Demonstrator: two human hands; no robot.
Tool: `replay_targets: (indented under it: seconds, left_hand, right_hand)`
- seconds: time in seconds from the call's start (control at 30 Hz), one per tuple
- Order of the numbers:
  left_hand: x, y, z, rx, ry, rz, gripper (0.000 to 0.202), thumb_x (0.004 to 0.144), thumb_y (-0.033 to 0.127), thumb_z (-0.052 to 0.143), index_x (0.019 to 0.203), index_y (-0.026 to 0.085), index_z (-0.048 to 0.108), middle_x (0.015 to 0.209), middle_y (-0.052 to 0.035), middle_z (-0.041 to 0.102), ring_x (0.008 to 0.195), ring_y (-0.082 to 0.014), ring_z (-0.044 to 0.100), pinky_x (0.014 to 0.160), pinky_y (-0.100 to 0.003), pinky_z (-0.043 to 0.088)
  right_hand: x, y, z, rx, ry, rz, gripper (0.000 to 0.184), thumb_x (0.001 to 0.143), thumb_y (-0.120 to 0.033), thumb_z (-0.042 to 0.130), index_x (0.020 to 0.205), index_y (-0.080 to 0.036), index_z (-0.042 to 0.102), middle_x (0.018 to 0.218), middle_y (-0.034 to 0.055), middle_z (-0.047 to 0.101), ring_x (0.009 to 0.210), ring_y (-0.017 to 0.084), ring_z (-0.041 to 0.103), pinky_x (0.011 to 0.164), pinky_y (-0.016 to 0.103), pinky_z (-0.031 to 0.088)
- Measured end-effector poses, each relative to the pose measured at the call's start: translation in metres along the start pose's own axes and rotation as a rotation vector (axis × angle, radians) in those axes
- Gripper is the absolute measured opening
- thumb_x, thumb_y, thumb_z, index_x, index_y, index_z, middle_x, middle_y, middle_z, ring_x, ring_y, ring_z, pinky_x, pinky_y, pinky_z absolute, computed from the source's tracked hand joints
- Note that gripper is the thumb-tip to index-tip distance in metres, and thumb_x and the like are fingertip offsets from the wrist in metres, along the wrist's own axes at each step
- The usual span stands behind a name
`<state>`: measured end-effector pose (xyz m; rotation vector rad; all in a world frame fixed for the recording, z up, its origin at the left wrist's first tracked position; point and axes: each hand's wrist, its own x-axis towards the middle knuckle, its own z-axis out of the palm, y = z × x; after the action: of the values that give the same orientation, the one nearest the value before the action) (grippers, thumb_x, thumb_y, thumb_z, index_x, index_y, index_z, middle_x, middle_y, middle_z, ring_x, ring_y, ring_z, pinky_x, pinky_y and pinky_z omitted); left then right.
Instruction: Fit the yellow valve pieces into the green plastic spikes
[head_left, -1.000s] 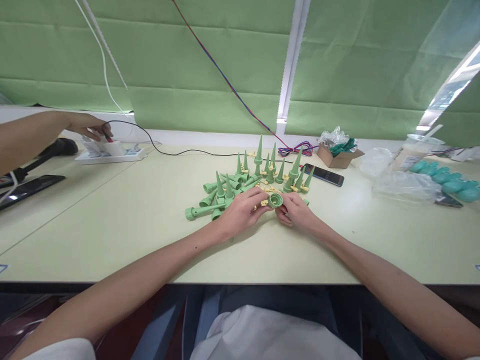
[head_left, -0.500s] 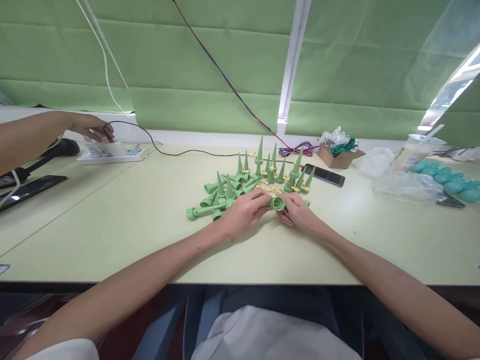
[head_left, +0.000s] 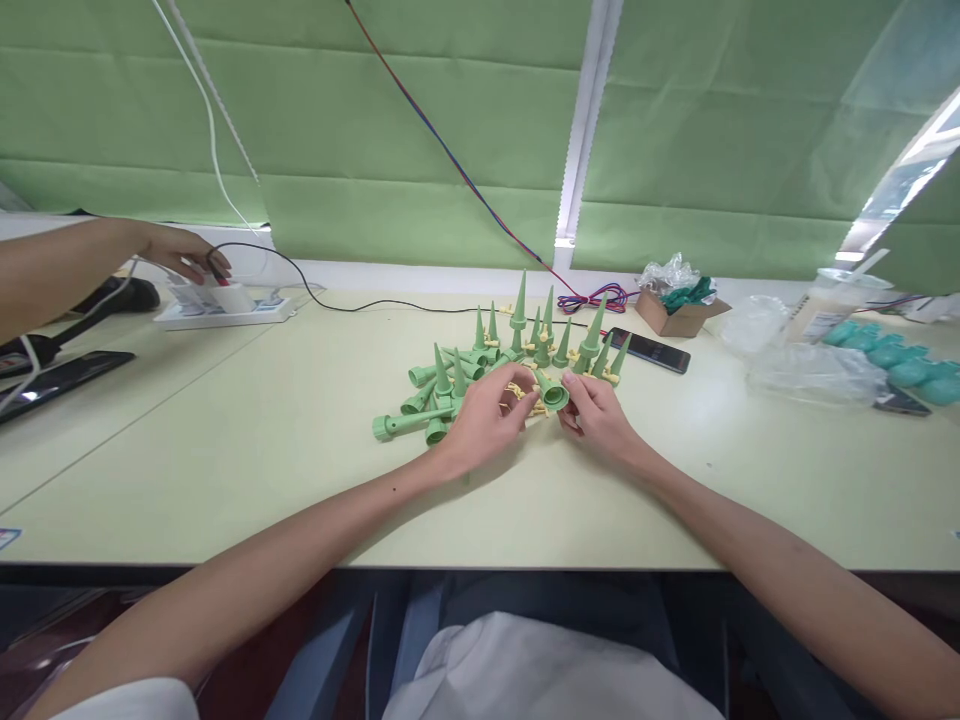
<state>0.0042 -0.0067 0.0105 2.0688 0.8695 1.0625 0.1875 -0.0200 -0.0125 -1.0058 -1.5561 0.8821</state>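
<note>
Between my hands, a green plastic watering spike (head_left: 554, 395) points its round open end toward me. My right hand (head_left: 598, 412) grips its right side with thumb and fingers. Just left of the spike, my left hand (head_left: 491, 408) is pinched, and a small yellow valve piece (head_left: 536, 389) shows at its fingertips. Part of that piece is hidden by the fingers. Behind and beneath the hands lie several small yellow pieces (head_left: 517, 391). Left of them is a heap of green spikes (head_left: 409, 422), and further back several spikes (head_left: 519, 310) stand point up, some with yellow valves.
A phone (head_left: 649, 350) and a small cardboard box (head_left: 681, 317) sit behind on the right. Further right are a drink cup (head_left: 821, 305), plastic bags (head_left: 814, 375) and teal bottles (head_left: 892, 360). At left, another person's hand (head_left: 180, 250) touches a power strip (head_left: 225, 312).
My left fingers have come off the green spike and now pinch beside it. The spike has tilted, its open end turning a little downward, in my right hand.
</note>
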Motion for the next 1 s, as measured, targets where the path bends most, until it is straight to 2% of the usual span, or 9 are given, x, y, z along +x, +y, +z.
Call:
replay_targets:
  seconds: [0.1, 0.17, 0.27, 0.37, 0.53, 0.77, 1.0]
  left_hand:
    - [0.0026, 0.0026, -0.0002, -0.237, -0.154, -0.205, 0.035, 0.094, 0.05, 0.05, 0.084, 0.017, 0.055, 0.077, -0.003, 0.064, 0.047, -0.0096, 0.056, 0.043, -0.024, 0.045]
    - [0.0041, 0.0026, -0.0001, -0.374, -0.238, -0.297, 0.043, 0.091, 0.057, 0.051, 0.079, 0.016, 0.054, 0.077, -0.0047, 0.064, 0.046, -0.0109, 0.058, 0.04, -0.024, 0.044]
    - [0.0052, 0.0004, 0.0001, -0.522, -0.296, -0.332, 0.048, 0.087, 0.061, 0.055, 0.077, 0.014, 0.055, 0.081, -0.0066, 0.065, 0.049, -0.0116, 0.061, 0.041, -0.024, 0.045]
    - [0.0051, -0.0028, -0.0004, -0.586, -0.324, -0.345, 0.048, 0.085, 0.061, 0.059, 0.077, 0.014, 0.055, 0.073, -0.0048, 0.064, 0.049, -0.0106, 0.06, 0.043, -0.023, 0.045]
    - [0.0044, -0.0053, -0.0023, -0.609, -0.351, -0.339, 0.046, 0.085, 0.059, 0.062, 0.076, 0.015, 0.053, 0.055, -0.0006, 0.059, 0.044, -0.0096, 0.055, 0.043, -0.021, 0.043]
    - [0.0046, -0.0026, -0.006, -0.512, -0.343, -0.294, 0.043, 0.084, 0.055, 0.064, 0.073, 0.016, 0.049, 0.055, -0.0005, 0.061, 0.043, -0.0105, 0.055, 0.044, -0.022, 0.043]
    - [0.0042, -0.0064, -0.0078, -0.339, -0.335, -0.208, 0.033, 0.087, 0.047, 0.063, 0.077, 0.016, 0.057, 0.056, 0.0002, 0.061, 0.044, -0.0131, 0.056, 0.046, -0.025, 0.045]
  right_hand:
    - [-0.0003, -0.0004, -0.0004, -0.015, 0.011, -0.011, 0.05, 0.098, -0.057, 0.041, 0.063, -0.021, 0.039, 0.049, -0.0051, 0.039, 0.037, 0.008, 0.038, 0.038, 0.025, 0.028]
    - [-0.0005, -0.0005, -0.0007, -0.039, -0.003, -0.019, 0.05, 0.099, -0.056, 0.04, 0.064, -0.021, 0.042, 0.05, -0.0042, 0.042, 0.039, 0.009, 0.039, 0.039, 0.026, 0.03]
    - [-0.0008, -0.0001, -0.001, -0.081, -0.042, -0.027, 0.051, 0.099, -0.056, 0.039, 0.064, -0.021, 0.044, 0.051, -0.0028, 0.045, 0.04, 0.009, 0.039, 0.041, 0.026, 0.031]
    - [-0.0016, 0.0005, -0.0007, -0.078, -0.069, -0.015, 0.051, 0.099, -0.058, 0.039, 0.064, -0.021, 0.046, 0.05, -0.0027, 0.045, 0.039, 0.009, 0.039, 0.041, 0.027, 0.03]
    - [-0.003, 0.0009, 0.0001, -0.024, -0.119, 0.038, 0.05, 0.097, -0.062, 0.039, 0.067, -0.022, 0.044, 0.046, -0.0048, 0.04, 0.035, 0.01, 0.036, 0.036, 0.027, 0.028]
    - [-0.0028, 0.0039, -0.0005, 0.007, -0.15, 0.04, 0.048, 0.095, -0.064, 0.04, 0.069, -0.024, 0.035, 0.042, -0.0083, 0.033, 0.033, 0.009, 0.034, 0.034, 0.025, 0.026]
    - [-0.0035, 0.0012, -0.0008, -0.029, -0.187, 0.031, 0.048, 0.098, -0.06, 0.039, 0.066, -0.023, 0.038, 0.041, -0.0074, 0.036, 0.033, 0.009, 0.035, 0.035, 0.025, 0.027]
